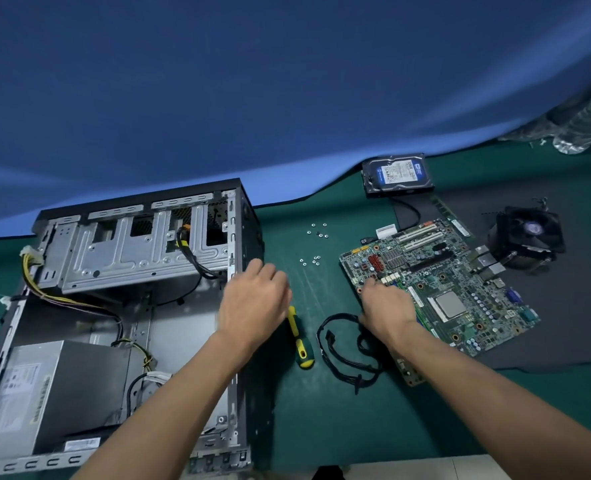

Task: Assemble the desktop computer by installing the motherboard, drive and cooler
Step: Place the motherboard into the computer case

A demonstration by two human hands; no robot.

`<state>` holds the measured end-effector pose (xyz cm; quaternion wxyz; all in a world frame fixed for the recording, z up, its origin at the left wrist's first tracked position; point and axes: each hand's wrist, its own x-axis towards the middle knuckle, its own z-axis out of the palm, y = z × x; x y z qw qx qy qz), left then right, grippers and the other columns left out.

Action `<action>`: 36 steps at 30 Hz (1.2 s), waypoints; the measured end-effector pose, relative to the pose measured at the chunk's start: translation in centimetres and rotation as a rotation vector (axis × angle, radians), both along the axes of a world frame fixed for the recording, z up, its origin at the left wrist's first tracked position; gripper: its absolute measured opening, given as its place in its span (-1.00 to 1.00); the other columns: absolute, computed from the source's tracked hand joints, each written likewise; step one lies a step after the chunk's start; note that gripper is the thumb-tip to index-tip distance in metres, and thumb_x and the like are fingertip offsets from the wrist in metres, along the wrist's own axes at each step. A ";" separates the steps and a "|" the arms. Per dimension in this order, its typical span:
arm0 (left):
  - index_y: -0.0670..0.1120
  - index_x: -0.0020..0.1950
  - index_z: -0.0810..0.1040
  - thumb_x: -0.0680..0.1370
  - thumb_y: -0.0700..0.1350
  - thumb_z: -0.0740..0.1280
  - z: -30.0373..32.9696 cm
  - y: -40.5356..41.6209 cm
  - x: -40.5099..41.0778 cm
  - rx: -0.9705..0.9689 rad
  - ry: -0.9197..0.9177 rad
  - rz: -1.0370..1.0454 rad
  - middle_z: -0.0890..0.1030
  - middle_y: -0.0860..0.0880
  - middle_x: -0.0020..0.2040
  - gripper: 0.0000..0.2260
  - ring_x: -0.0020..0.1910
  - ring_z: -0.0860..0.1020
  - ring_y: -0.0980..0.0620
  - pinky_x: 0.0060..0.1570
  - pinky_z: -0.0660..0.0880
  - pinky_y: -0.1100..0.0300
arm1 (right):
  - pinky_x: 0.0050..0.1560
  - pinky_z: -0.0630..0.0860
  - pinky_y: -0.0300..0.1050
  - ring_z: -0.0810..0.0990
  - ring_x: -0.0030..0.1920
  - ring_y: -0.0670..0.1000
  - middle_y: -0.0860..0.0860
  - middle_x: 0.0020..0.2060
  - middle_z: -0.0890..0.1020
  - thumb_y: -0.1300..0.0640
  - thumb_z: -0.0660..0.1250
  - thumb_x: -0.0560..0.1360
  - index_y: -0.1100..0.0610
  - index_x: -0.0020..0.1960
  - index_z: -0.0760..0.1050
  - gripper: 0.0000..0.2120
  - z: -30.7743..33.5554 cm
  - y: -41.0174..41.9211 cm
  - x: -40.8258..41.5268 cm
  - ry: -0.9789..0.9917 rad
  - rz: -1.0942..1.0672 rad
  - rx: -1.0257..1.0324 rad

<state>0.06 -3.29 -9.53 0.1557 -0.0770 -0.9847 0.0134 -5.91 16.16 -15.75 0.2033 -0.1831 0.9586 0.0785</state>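
Head view: green worktop (322,420) w/ blue cloth backdrop (252,81) along its far edge. Open PC case (121,317) lies on its side at the worktop's left edge, w/ a power supply (51,389) in its near-left corner and a metal drive cage (134,247) at the far side; yellow/black cables (62,299) run between the two.

Left hand (256,303) hovers over the case's right rim, fingers relaxed & spread, grip wide, holding nothing. Right hand (387,306) rests on the near-left edge of the motherboard (443,289), fingers bent down onto the board; can't tell if the grip actually closes round the edge.

Motherboard lies flat on the right half of the worktop, partly on a dark mat (564,334), CPU (449,304) visible near its middle. Cooler (526,237) w/ fan on top sits on the mat just beyond the board's far-right corner. Hard drive (396,174) lies near the far edge, up against the cloth, label up.

Yellow-green screwdriver (299,337) lies between the case and a coiled black cable (349,348), which sits just left of the board. Small screws (313,244) are scattered mid-worktop, between the case and the board. Plastic bottles (581,123) at the far-right corner.
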 end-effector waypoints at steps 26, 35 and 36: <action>-0.20 -0.14 0.42 0.61 -0.15 0.16 5.8 8.0 -6.2 1.845 -0.598 0.870 0.53 -0.15 -0.07 -0.82 -0.15 0.54 -0.05 -0.04 0.57 0.07 | -0.16 0.36 -0.08 0.49 -0.22 -0.02 0.01 -0.17 0.57 -0.06 0.30 0.51 0.12 -0.02 0.48 -0.77 9.7 10.9 -5.0 0.019 -0.761 -0.696; -0.14 -0.30 0.34 0.54 -0.24 0.19 14.3 0.5 -5.7 1.653 -0.540 0.732 0.44 -0.09 -0.17 -0.79 -0.36 0.46 0.03 -0.62 0.38 0.23 | 0.37 0.15 0.05 0.28 0.40 0.08 0.04 0.42 0.35 -0.31 0.36 0.30 -0.07 0.37 0.39 -0.31 15.7 7.0 -5.0 -0.553 -0.777 -0.926; -0.13 -0.30 0.36 0.54 -0.22 0.20 14.8 0.0 -5.4 1.634 -0.531 0.732 0.45 -0.09 -0.11 -0.80 -0.33 0.45 0.04 -0.46 0.40 0.19 | 0.30 0.23 0.02 0.36 0.31 0.08 0.05 0.39 0.40 -0.29 0.40 0.26 -0.05 0.31 0.44 -0.32 16.2 6.4 -4.7 -0.544 -0.777 -0.944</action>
